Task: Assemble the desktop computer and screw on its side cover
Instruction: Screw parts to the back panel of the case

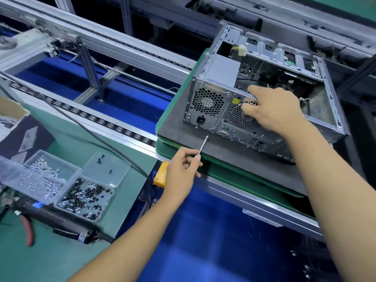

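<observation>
One open computer case [264, 94] under gripping right hand [272, 107], left hand [181, 169] pinching one screwdriver [202, 147], three screw trays [85, 197] left, green desk [61, 259].

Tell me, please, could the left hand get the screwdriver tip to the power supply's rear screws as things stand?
Probably yes: the left hand holds the screwdriver just short of the power supply, nothing between; the right hand sits farther right.

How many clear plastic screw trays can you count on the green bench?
3. One clear tray of silver screws sits rear left, one almost bare clear tray rear right, and one tray of mixed black and silver screws in front. Others may lie hidden off frame.
</observation>
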Demonstrator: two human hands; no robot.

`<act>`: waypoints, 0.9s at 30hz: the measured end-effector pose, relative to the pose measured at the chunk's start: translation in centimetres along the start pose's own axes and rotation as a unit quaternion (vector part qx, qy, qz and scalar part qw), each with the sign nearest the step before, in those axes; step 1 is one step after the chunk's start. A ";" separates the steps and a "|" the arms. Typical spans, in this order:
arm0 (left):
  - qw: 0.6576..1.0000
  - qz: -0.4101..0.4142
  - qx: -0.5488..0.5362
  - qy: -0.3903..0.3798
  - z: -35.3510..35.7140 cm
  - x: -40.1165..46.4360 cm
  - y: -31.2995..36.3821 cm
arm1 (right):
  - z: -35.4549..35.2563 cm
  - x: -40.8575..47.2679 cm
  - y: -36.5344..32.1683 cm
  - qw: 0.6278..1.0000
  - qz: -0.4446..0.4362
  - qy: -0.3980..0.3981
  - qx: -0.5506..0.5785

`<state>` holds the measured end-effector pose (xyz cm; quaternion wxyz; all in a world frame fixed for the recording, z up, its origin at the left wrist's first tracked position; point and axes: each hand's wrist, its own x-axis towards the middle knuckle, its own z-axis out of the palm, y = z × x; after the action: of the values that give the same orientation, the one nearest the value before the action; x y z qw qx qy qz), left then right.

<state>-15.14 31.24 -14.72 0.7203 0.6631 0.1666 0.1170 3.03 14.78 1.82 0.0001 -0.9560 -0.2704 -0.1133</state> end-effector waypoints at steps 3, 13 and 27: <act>1.000 0.006 -0.002 0.006 0.8 0.7 0.4 | 0.1 -0.1 0.0 1.000 0.000 0.008 0.003; 0.999 -0.015 0.038 0.010 2.1 1.3 1.4 | 0.2 -0.1 0.1 1.000 -0.005 0.011 0.010; 0.998 -0.012 0.066 0.022 1.9 1.9 2.1 | 0.2 -0.1 0.3 1.000 -0.009 0.017 0.006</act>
<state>-12.56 30.41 -12.63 0.6726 0.7043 0.1977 0.1114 3.14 14.50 1.62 0.0099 -0.9514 -0.2799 -0.1280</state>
